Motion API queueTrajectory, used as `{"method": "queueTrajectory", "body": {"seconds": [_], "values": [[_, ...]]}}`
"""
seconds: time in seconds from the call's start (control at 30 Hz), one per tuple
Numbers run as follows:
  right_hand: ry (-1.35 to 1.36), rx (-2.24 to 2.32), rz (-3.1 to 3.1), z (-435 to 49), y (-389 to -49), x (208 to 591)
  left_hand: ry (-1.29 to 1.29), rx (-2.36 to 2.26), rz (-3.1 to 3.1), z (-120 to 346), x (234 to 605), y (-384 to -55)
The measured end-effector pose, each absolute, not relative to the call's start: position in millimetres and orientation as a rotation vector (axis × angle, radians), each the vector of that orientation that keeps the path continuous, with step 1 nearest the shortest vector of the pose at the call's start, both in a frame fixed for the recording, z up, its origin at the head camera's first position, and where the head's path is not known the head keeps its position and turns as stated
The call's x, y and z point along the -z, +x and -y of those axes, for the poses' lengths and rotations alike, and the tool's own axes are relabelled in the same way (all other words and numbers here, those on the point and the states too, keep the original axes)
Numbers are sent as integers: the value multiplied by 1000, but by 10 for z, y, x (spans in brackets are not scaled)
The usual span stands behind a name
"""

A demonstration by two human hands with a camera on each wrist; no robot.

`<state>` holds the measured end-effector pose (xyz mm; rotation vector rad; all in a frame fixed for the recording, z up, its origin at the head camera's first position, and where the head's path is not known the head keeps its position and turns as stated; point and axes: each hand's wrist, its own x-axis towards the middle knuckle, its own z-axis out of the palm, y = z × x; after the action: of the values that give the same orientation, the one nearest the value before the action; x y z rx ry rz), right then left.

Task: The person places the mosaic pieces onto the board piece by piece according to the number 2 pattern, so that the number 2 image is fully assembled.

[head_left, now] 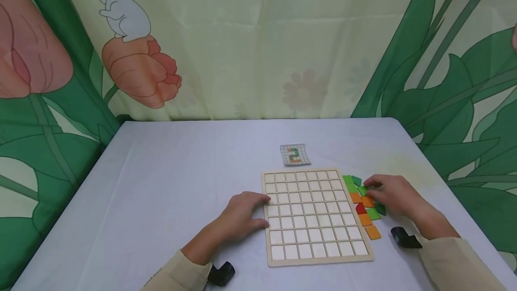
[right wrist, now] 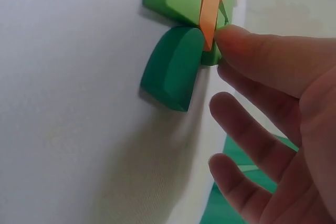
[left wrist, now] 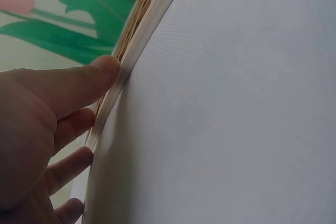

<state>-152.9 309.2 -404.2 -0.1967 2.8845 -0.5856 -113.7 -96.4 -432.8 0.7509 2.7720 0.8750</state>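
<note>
A wooden grid board with white cells lies on the table. My left hand rests against its left edge, thumb and forefinger spread apart; in the left wrist view the thumb touches the wooden rim. Over the loose tiles right of the board, my right hand pinches a light green square tile between thumb and forefinger, its other fingers loosely extended. Close by lie orange square tiles, a red rounded tile, more light green tiles and a dark green rounded tile.
A small card with a coloured pattern on a grid lies beyond the board. The table has a white cloth, and a printed curtain hangs behind it. Black wrist cameras sit by both sleeves.
</note>
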Motion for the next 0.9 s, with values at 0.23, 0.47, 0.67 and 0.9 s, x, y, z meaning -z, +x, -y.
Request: {"method": "queueTrajectory", "body": {"seconds": [0.23, 0.47, 0.67, 0.9], "values": [[-133, 605, -2869, -3086, -1586, 4056, 748, -862, -2773, 976, 4320, -1175], [-128, 608, -2853, -3106, -1596, 4069, 723, -878, -2761, 961, 4328, -1174], [-126, 601, -2834, -3122, -1599, 4048, 730, -884, -2759, 955, 4329, -1165], [-140, 581, -2832, -3131, -1610, 4041, 728, -878, -2757, 958, 4326, -1153]]}}
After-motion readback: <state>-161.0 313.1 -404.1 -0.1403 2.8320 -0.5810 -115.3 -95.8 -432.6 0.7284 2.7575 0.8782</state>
